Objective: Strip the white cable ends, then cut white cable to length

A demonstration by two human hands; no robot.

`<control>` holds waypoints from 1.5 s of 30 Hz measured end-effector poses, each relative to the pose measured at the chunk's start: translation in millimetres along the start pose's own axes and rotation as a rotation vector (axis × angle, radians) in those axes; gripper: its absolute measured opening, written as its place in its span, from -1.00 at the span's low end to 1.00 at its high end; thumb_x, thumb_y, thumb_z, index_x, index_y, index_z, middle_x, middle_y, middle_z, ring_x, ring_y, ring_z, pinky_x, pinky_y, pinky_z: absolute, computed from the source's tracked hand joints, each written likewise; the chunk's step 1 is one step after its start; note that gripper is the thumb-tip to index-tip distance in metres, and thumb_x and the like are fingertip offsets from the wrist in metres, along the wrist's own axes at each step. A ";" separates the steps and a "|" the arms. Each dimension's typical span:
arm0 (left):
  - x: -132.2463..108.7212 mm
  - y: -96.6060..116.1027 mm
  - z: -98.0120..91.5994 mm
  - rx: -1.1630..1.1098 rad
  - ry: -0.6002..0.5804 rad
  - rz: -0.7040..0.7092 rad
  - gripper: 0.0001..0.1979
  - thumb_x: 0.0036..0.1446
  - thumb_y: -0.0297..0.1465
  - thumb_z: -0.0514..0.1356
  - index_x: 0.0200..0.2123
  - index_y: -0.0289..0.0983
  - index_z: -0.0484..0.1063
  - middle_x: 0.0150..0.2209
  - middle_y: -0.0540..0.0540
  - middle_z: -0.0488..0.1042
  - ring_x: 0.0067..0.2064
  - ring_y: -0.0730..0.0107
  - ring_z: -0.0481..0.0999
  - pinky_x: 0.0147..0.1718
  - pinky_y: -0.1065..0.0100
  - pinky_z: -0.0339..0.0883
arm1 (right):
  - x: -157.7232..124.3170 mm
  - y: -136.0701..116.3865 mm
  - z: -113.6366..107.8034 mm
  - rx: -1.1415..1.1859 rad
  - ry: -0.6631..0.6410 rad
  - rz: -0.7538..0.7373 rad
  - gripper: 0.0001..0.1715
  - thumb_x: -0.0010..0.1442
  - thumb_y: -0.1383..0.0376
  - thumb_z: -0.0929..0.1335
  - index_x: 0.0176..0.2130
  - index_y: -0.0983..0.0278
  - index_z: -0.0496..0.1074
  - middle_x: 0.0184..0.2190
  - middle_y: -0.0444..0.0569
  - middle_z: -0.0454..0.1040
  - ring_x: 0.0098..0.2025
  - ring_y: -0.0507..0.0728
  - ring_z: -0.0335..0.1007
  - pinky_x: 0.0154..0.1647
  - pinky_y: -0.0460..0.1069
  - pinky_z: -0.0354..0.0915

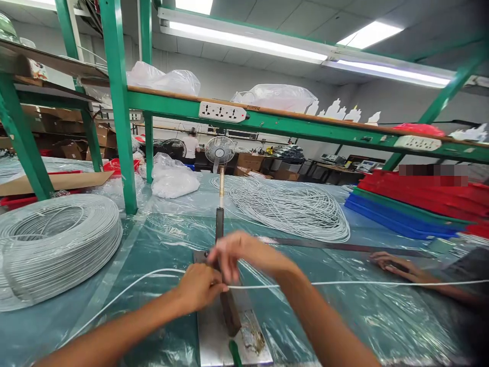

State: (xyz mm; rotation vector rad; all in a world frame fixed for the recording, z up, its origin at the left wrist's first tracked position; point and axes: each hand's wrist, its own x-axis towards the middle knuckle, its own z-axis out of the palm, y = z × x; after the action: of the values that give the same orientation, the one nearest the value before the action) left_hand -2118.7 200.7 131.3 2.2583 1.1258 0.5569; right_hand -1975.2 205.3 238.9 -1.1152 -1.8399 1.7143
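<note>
My left hand [200, 286] is closed in a pinch on a white cable [260, 286], which runs across the bench to both sides. Just right of it, my right hand [240, 255] hangs over a dark metal bar [229, 311], its fingers blurred but apart, and I see nothing in them. That bar is mounted on a metal base plate [212, 336]. A long upright handle [220, 219], dark below and lighter above, rises behind my hands. The cable crosses the bar at my left fingertips; the exact contact is partly hidden.
A large coil of pale cable [61, 250] lies at left, looser cable loops [290, 209] behind. A flat metal strip [336, 245] extends right, near another person's hand [397, 266]. Stacked red and blue trays [401, 214] stand at right. A green shelf frame [118, 112] spans above.
</note>
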 end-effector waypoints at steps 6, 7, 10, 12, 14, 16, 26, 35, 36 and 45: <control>-2.5 -2.0 7.6 0.415 -0.080 0.071 -0.66 0.22 -0.27 -0.10 -0.31 -0.24 0.45 -0.47 -0.16 0.53 -0.41 0.18 0.51 -0.51 0.39 0.09 | 87.4 -1.9 -120.2 0.084 0.667 -0.043 -0.67 0.24 0.18 0.17 -0.08 0.35 0.23 -0.68 -0.18 0.35 -0.71 -0.08 0.16 -0.68 -0.21 0.07; -2.6 -2.4 8.9 0.457 -0.087 0.083 -0.65 0.23 -0.28 -0.13 -0.28 -0.24 0.43 -0.47 -0.17 0.53 -0.42 0.18 0.51 -0.51 0.38 0.10 | 101.5 1.3 -130.6 0.100 0.674 -0.026 -0.65 0.25 0.14 0.16 -0.10 0.34 0.22 -0.68 -0.17 0.34 -0.71 -0.07 0.15 -0.68 -0.20 0.08; -3.1 -2.9 12.9 0.482 -0.098 0.145 -0.68 0.23 -0.35 -0.12 -0.28 -0.26 0.41 -0.43 -0.17 0.52 -0.40 0.19 0.50 -0.49 0.37 0.10 | 132.7 4.8 -146.3 0.149 0.663 -0.002 -0.58 0.25 0.02 0.09 -0.19 0.31 0.20 -0.70 -0.18 0.30 -0.72 -0.06 0.11 -0.67 -0.19 0.10; -2.7 -2.3 14.5 0.370 -0.077 0.152 -0.74 0.19 -0.41 -0.07 -0.35 -0.27 0.41 -0.38 -0.16 0.51 -0.37 0.25 0.48 -0.48 0.39 0.09 | 145.3 1.9 -148.8 0.183 0.658 0.016 -0.52 0.23 -0.05 0.04 -0.26 0.29 0.18 -0.70 -0.18 0.27 -0.73 -0.07 0.08 -0.67 -0.19 0.10; -0.6 -2.4 14.9 0.156 -0.059 0.085 -0.79 0.13 -0.45 -0.01 -0.42 -0.28 0.41 -0.41 -0.10 0.49 -0.39 0.33 0.44 -0.50 0.42 0.06 | 152.4 -3.5 -148.5 0.214 0.658 0.045 -0.46 0.21 -0.09 0.00 -0.32 0.28 0.15 -0.70 -0.17 0.25 -0.73 -0.07 0.05 -0.69 -0.20 0.09; 3.6 -4.6 15.4 -0.098 -0.061 -0.027 -0.83 0.05 -0.45 0.04 -0.49 -0.29 0.40 -0.51 -0.03 0.42 -0.45 0.41 0.37 -0.52 0.44 0.02 | 153.4 -10.2 -146.3 0.236 0.661 0.068 -0.43 0.19 -0.12 -0.04 -0.37 0.27 0.13 -0.72 -0.18 0.22 -0.74 -0.08 0.01 -0.71 -0.21 0.04; 23.3 -20.0 43.5 -0.719 -0.033 -0.303 -0.58 -0.27 -0.07 0.21 -0.72 -0.27 0.14 -0.71 0.12 0.11 -0.60 0.56 0.04 -0.59 0.43 -0.15 | 41.8 -46.2 -95.9 0.277 0.602 -0.033 -0.39 0.22 -0.09 -0.06 -0.29 0.32 0.18 -0.69 -0.22 0.26 -0.71 -0.14 0.09 -0.62 -0.24 0.03; 26.9 -28.8 60.0 -0.642 0.083 -0.353 -0.67 -0.23 -0.23 0.20 -0.73 -0.26 0.13 -0.73 0.15 0.05 -0.61 0.57 0.04 -0.60 0.44 -0.14 | -76.5 -13.2 -10.5 0.316 0.514 0.129 -0.64 0.14 -0.01 0.21 -0.38 0.23 0.21 -0.63 -0.09 0.43 -0.66 -0.02 0.30 -0.64 -0.17 0.16; 26.6 -30.3 61.3 -0.621 0.089 -0.356 -0.68 -0.22 -0.24 0.20 -0.73 -0.27 0.14 -0.73 0.14 0.06 -0.62 0.57 0.05 -0.60 0.44 -0.13 | -84.8 -7.7 -1.6 0.311 0.503 0.157 -0.64 0.10 0.00 0.27 -0.39 0.24 0.21 -0.61 -0.09 0.44 -0.64 -0.03 0.31 -0.62 -0.16 0.18; 26.2 -37.1 70.6 -0.540 0.162 -0.334 -0.70 -0.17 -0.28 0.22 -0.72 -0.29 0.20 -0.71 0.12 0.13 -0.60 0.55 0.13 -0.58 0.47 -0.05 | -116.0 19.8 52.1 0.481 0.569 0.362 -0.29 -0.02 0.14 0.36 0.07 0.20 0.07 -0.59 -0.19 0.38 -0.70 -0.06 0.27 -0.69 -0.19 0.19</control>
State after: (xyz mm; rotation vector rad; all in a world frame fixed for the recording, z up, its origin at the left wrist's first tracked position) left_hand -2085.0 220.2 57.0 1.5526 1.2212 0.8007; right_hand -1937.6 82.2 237.6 -1.5659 -0.8676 1.6549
